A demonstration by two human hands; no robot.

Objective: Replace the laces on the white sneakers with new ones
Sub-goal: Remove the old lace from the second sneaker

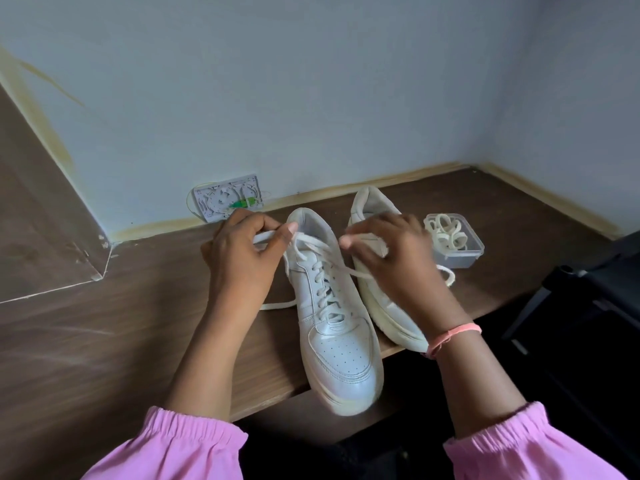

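Observation:
Two white sneakers stand on a brown wooden table (104, 341). The near sneaker (337, 348) is laced, its toe past the table's front edge. My left hand (242, 251) pinches one end of its white lace (313, 249) left of the collar. My right hand (388, 252), blurred, holds the other lace end on the right. The second sneaker (372, 206) lies behind my right hand, partly hidden. A clear plastic box (462, 258) at the right holds coiled cream laces (446, 233).
A pale wall runs behind the table, with a white wall plate (225, 199) at its base. A loose lace end (277, 304) trails left of the near sneaker. A black chair (595, 292) stands at the right, off the table.

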